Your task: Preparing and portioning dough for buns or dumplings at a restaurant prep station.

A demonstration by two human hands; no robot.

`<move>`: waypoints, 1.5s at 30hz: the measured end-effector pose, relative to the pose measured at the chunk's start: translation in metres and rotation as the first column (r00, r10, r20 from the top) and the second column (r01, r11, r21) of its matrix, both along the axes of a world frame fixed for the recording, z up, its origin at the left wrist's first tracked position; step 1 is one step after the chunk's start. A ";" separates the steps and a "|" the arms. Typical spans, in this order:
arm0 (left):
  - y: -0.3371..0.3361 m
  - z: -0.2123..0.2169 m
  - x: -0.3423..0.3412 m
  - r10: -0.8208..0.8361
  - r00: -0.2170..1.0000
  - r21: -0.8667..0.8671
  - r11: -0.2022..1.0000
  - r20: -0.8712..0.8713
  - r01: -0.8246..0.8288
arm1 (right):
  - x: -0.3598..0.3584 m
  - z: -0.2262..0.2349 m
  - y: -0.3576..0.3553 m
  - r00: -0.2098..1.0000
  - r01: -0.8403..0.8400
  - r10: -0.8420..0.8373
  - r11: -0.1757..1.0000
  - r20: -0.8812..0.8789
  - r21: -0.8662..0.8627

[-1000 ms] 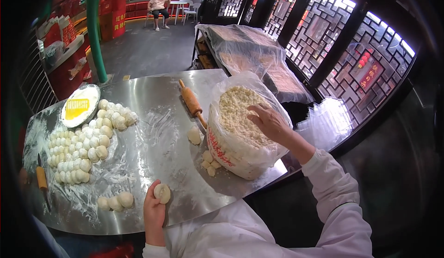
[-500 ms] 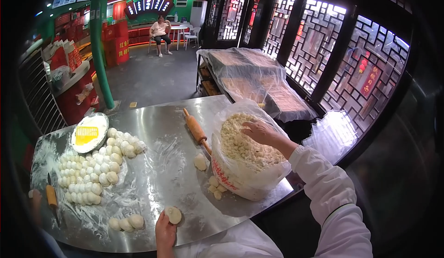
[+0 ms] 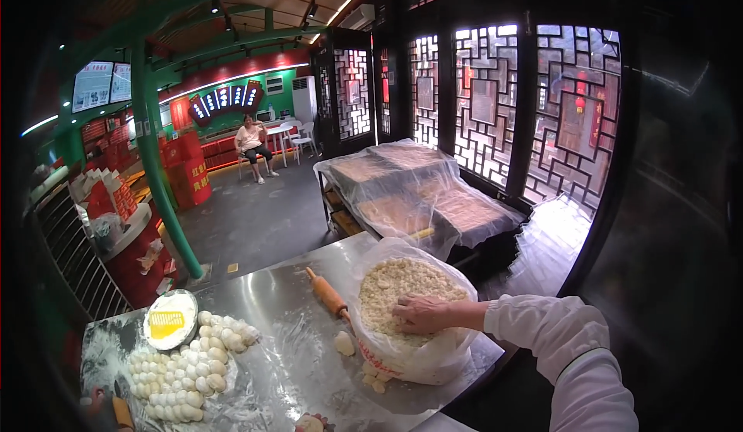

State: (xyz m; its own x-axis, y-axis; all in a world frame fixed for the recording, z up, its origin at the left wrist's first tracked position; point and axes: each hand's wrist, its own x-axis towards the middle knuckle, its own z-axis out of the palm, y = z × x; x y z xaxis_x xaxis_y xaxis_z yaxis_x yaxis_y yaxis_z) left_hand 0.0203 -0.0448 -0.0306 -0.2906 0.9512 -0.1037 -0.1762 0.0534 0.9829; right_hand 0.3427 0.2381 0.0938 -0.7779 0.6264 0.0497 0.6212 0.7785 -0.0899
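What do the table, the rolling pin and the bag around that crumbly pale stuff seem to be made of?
The table looks like smooth metal, perhaps stainless steel: grey, with bright reflections. The rolling pin is probably wood, judging by its warm brown colour; whether it's varnished isn't clear. The bag seems thin plastic: whitish, translucent and wrinkled.

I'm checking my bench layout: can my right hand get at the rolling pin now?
Probably yes. The rolling pin lies uncovered on the table, left of the bag. The bag's rim stands between it and the right hand, which touches the crumbly pale food, so lifting over seems needed.
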 end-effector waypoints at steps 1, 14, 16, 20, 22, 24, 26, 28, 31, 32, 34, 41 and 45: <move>0.006 0.006 0.001 -0.047 0.973 -0.022 0.999 -0.227 0.043 | -0.001 0.011 -0.014 0.998 0.045 -0.044 0.999 -0.050 0.016; 0.170 0.143 0.089 -0.410 0.840 0.276 0.905 0.355 0.325 | 0.009 0.022 -0.006 0.969 0.156 -0.197 0.955 -0.148 -0.252; 0.202 0.143 0.099 -0.441 0.831 0.282 0.891 0.340 0.357 | 0.013 0.044 -0.008 0.928 0.148 -0.243 0.936 -0.283 -0.318; 0.246 0.131 0.118 -0.420 0.860 0.210 0.905 0.289 0.371 | 0.027 0.064 -0.004 0.855 -0.134 -0.028 0.952 -0.517 -0.275; 0.254 0.133 0.131 -0.454 0.805 0.135 0.889 0.381 0.438 | 0.020 0.068 -0.010 0.849 -0.135 -0.065 0.933 -0.524 -0.334; 0.252 0.130 0.145 -0.454 0.796 0.139 0.889 0.401 0.437 | 0.019 0.063 -0.017 0.870 -0.007 -0.138 0.957 -0.473 -0.291; 0.254 0.129 0.156 -0.525 0.787 0.152 0.850 0.324 0.505 | 0.026 0.046 -0.009 0.857 -0.036 -0.073 0.979 -0.509 -0.202; 0.257 0.113 0.159 -0.507 0.841 0.190 0.859 0.189 0.476 | 0.020 0.038 -0.008 0.863 -0.149 0.095 0.986 -0.496 -0.069; 0.256 0.107 0.169 -0.450 0.889 0.209 0.881 0.085 0.426 | 0.013 0.026 -0.010 0.879 -0.068 0.103 0.994 -0.465 0.091; 0.254 0.109 0.171 -0.412 0.904 0.182 0.903 0.114 0.389 | 0.014 0.024 -0.010 0.878 -0.068 0.102 0.994 -0.467 0.089; 0.252 0.115 0.168 -0.398 0.909 0.173 0.911 0.127 0.375 | 0.011 0.027 -0.010 0.848 -0.006 -0.117 0.973 -0.517 -0.230; 0.259 0.113 0.154 -0.351 0.887 0.241 0.928 0.301 0.285 | 0.045 0.025 0.017 0.971 0.065 -0.085 0.993 -0.222 -0.096; 0.259 0.116 0.158 -0.333 0.855 0.221 0.939 0.397 0.263 | 0.036 0.018 -0.009 0.953 0.056 -0.062 0.998 -0.298 -0.028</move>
